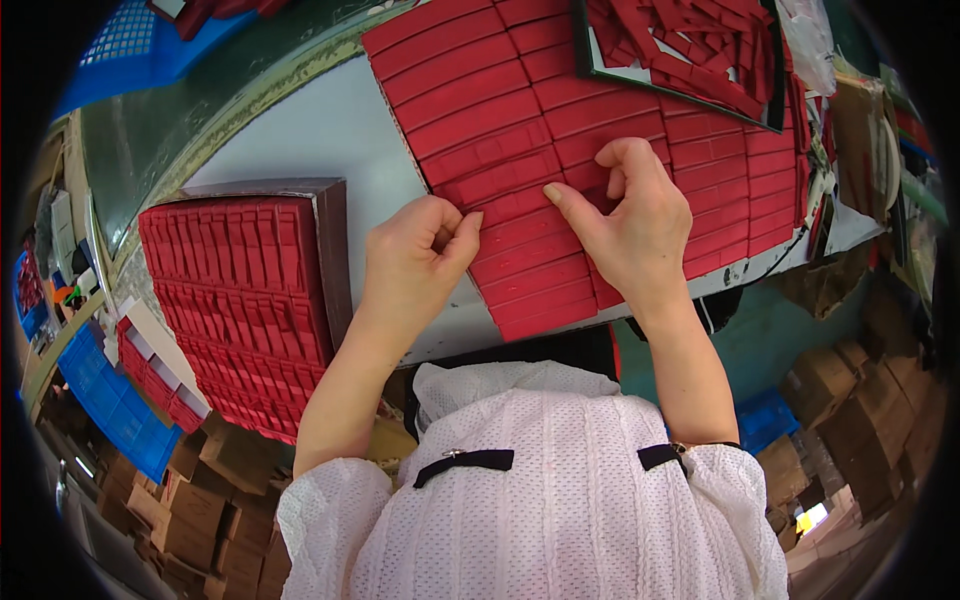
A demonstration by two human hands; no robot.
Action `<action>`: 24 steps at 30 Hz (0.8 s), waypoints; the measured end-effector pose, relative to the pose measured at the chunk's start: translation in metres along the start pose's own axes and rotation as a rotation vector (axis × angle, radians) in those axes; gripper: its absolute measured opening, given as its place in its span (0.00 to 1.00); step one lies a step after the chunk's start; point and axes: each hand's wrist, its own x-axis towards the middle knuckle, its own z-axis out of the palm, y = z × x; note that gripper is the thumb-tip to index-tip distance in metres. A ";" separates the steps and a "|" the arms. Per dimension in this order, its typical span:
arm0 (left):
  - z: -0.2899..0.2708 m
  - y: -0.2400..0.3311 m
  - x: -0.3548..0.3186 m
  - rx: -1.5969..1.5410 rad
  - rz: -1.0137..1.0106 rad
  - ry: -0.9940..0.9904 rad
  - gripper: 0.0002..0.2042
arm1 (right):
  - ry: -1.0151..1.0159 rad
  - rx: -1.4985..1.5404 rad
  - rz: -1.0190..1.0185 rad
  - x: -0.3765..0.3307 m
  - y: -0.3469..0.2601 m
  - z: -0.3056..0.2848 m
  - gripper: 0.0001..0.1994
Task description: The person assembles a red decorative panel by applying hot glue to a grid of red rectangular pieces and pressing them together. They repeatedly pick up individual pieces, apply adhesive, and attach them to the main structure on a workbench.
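Some tabletop [300, 130] lies bare (beside red pieces [530, 270]).

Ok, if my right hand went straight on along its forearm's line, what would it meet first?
Your right hand would probably meet the near edge of the dark-rimmed tray first. Its height is unclear, though: held low, it could catch on the packed red blocks sooner.
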 end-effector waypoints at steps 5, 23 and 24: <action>0.001 -0.003 0.000 0.285 0.257 0.075 0.09 | 0.068 0.058 -0.126 0.000 0.005 0.000 0.17; -0.020 0.003 -0.006 0.573 0.526 -0.204 0.24 | 0.277 0.099 -0.488 0.078 0.031 -0.038 0.06; -0.021 0.010 -0.005 0.472 0.470 -0.148 0.24 | 0.300 0.084 -0.635 0.075 0.031 -0.039 0.06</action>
